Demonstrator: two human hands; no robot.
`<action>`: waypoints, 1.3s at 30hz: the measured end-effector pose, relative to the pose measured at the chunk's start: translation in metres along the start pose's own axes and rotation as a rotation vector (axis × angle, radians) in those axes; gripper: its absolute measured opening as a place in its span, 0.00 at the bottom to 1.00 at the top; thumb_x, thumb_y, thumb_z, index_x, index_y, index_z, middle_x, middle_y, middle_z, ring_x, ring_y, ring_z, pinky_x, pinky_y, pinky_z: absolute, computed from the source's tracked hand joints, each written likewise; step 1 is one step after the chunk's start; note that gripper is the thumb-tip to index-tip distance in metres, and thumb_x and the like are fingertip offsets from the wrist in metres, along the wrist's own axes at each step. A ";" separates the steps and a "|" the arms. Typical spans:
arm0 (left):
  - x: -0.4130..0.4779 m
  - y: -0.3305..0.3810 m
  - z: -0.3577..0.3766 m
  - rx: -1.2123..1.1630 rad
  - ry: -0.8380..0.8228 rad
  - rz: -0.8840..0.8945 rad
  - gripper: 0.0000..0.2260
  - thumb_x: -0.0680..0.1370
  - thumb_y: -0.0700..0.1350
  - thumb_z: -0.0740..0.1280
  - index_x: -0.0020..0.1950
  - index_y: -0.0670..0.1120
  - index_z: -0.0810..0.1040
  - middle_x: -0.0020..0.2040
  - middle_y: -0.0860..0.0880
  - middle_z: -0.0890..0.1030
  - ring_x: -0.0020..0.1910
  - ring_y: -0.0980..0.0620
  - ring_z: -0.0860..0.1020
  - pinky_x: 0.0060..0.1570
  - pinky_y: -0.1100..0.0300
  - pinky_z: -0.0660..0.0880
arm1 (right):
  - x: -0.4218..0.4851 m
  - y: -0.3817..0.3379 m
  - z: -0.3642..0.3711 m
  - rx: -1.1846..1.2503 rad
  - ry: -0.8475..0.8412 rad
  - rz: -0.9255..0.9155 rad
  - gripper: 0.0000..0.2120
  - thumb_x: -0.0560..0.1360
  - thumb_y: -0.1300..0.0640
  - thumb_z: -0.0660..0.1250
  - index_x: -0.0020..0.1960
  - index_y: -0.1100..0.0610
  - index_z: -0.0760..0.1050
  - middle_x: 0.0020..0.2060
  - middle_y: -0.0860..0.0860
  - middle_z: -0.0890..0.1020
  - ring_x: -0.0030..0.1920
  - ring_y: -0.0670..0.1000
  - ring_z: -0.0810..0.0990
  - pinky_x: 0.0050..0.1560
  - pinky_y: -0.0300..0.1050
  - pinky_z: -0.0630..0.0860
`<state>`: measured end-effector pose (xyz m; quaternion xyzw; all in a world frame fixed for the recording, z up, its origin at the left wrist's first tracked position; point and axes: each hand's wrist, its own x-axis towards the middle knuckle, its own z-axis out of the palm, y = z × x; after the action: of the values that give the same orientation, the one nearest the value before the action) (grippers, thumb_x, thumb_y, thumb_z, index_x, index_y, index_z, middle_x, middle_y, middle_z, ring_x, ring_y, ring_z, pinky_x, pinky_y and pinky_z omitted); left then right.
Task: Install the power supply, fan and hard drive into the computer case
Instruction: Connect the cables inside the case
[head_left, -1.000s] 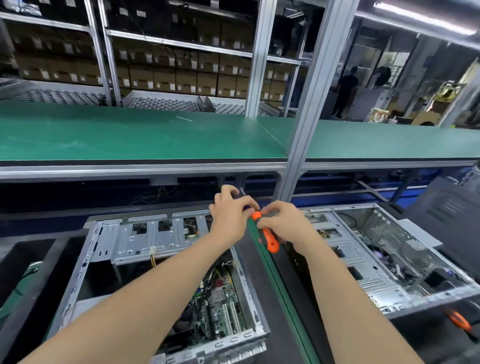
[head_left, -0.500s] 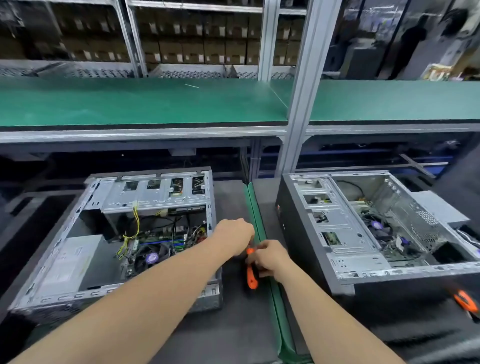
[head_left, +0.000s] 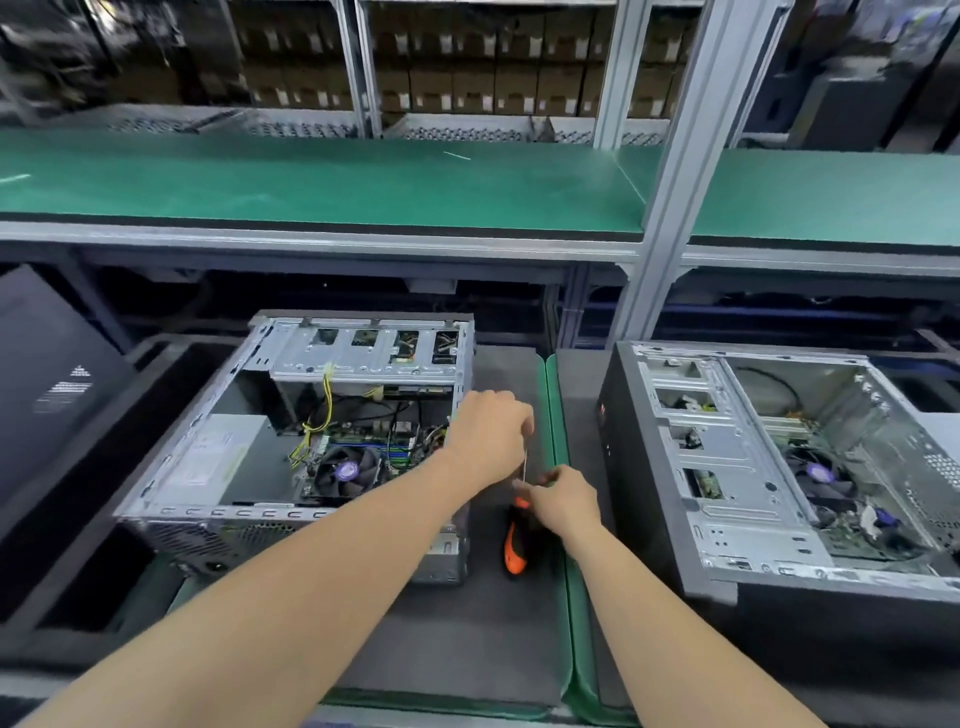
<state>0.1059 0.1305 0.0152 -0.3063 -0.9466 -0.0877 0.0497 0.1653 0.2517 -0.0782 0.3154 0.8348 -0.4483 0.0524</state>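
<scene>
You are working at the open computer case (head_left: 363, 364), which is lying on its side on the dark mat (head_left: 467, 639), left of the second case (head_left: 727, 441). Your left hand (head_left: 488, 436) is curling its fingers round the thin shaft of the screwdriver (head_left: 515, 545), just beside the case's right wall. Your right hand (head_left: 563, 501) is pinching the tool where the shaft meets the orange-and-black handle, and the handle is pointing back toward you.

The power supply (head_left: 223, 457) is sitting in the near-left corner of the case, and the fan (head_left: 345, 473) is lying over the board to its right. Whether a hard drive is sitting in the far cage cannot be told.

Judging by looks, the screwdriver is light and stiff. Its bare shaft is likely slippery, so you are better off driving from the rubbery handle. The case is probably heavy, with thin sheet-metal edges, so steady it by the folded rim, not by the cables or the board.
</scene>
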 end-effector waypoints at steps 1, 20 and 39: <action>-0.002 -0.005 -0.004 -0.067 0.033 -0.034 0.14 0.80 0.40 0.62 0.58 0.55 0.83 0.58 0.51 0.81 0.56 0.47 0.78 0.60 0.54 0.72 | 0.001 -0.006 -0.003 0.005 0.038 -0.018 0.17 0.75 0.44 0.75 0.53 0.55 0.77 0.51 0.53 0.82 0.51 0.55 0.81 0.52 0.49 0.79; -0.162 -0.269 -0.085 -0.656 0.621 -0.778 0.17 0.76 0.35 0.60 0.52 0.51 0.85 0.50 0.55 0.84 0.48 0.58 0.79 0.42 0.75 0.69 | -0.111 -0.272 0.170 0.116 -0.089 -0.792 0.04 0.79 0.56 0.68 0.52 0.51 0.81 0.45 0.43 0.82 0.49 0.47 0.81 0.47 0.45 0.75; -0.191 -0.605 0.049 -0.444 -0.239 -0.687 0.14 0.79 0.33 0.62 0.65 0.39 0.71 0.61 0.38 0.74 0.61 0.41 0.74 0.53 0.58 0.68 | -0.080 -0.376 0.429 -0.169 -0.271 -0.337 0.11 0.82 0.58 0.60 0.63 0.51 0.75 0.49 0.45 0.79 0.40 0.46 0.78 0.34 0.39 0.72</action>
<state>-0.0976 -0.4508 -0.1434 0.0154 -0.9508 -0.2649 -0.1598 -0.0702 -0.2715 -0.0338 0.1029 0.8956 -0.4173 0.1150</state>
